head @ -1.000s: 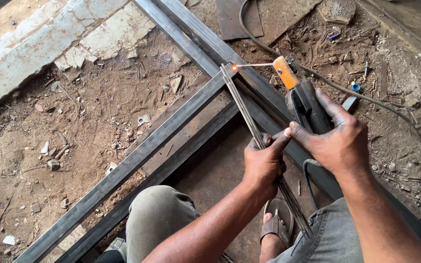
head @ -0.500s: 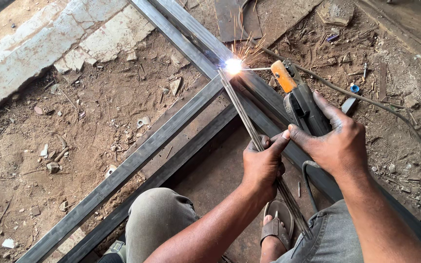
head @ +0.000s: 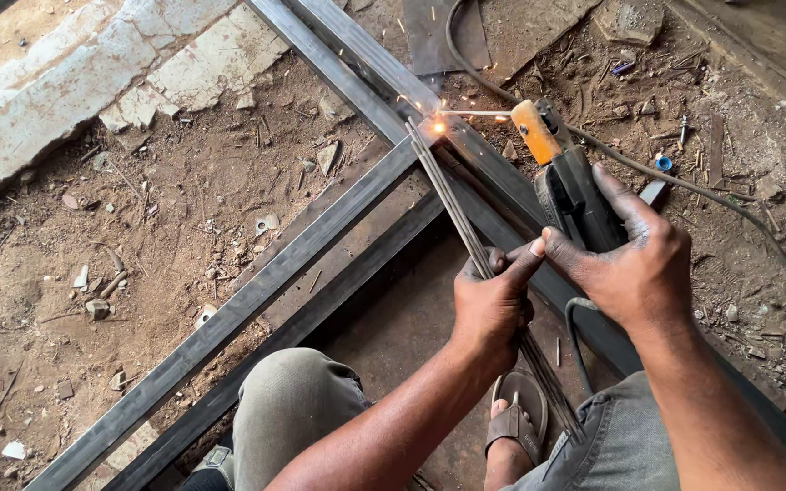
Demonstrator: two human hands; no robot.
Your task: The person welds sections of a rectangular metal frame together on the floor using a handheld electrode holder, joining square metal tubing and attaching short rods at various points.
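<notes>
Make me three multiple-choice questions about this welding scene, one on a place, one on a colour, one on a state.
1. Where is the glowing spark?
A. at the joint of the grey steel bars
B. on the brown sandal
C. on the pale concrete slab

2. What colour is the tip of the black electrode holder?
A. blue
B. orange
C. green

3. What is the left hand doing?
A. lying open on the dirt
B. gripping a bundle of thin welding rods
C. holding a hammer

Answers: 1 A, the spark sits where the bars meet. 2 B, the holder's front end is orange. 3 B, the fingers close around the rods, while the right hand grips the holder.
</notes>
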